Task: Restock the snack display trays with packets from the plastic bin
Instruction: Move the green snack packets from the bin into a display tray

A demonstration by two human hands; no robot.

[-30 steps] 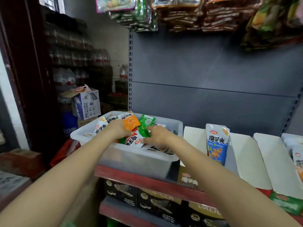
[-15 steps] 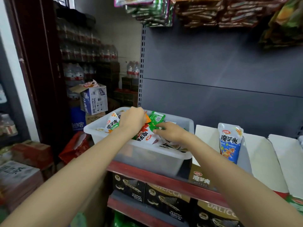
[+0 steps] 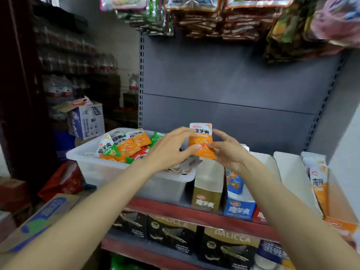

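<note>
An orange snack packet is held upright above the right end of the plastic bin. My left hand pinches its left side and my right hand grips its right side. The translucent white bin sits on the red shelf and holds several orange, green and red packets. To the right stand the display trays: a gold one, a blue one with a blue packet in it, and an orange one holding an upright orange packet.
A grey shelf back panel rises behind the bin. Bagged snacks hang overhead. Black wafer boxes fill the shelf below. Cartons and bottled water stand on the left, with a red bag lower down.
Both hands have lifted out of the bin, rising and shifting right with an orange packet now held between them. The camera view has turned slightly right.
</note>
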